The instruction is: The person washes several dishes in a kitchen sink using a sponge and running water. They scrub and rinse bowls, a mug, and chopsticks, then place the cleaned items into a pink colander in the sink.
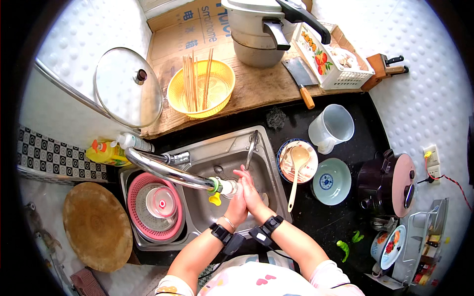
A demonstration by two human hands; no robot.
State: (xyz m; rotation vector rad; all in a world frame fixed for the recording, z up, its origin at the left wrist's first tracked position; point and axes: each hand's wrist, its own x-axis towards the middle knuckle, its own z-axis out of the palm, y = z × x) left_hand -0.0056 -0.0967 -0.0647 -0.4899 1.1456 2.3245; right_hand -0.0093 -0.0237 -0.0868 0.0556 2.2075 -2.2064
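Note:
Over the stainless steel sink (211,218), my left hand (237,207) and my right hand (253,194) press together palm to palm, fingers stretched out. No object shows in either; the space between the palms is hidden. Right beside them is the clear nozzle (230,188) of the chrome faucet (166,173), which has a green ring and a yellow lever (215,199). The nozzle partly covers the left hand's fingers. A second, thinner metal spout or bent tube (252,148) rises just beyond the fingertips.
A pink colander (134,207) with nested containers fills the left basin. Right of the sink stand stacked bowls with a ladle (299,157), a pale green bowl (342,185) and a plastic jug (337,124). Behind lie a cleaver (300,72) and a yellow basket (222,96) holding chopsticks.

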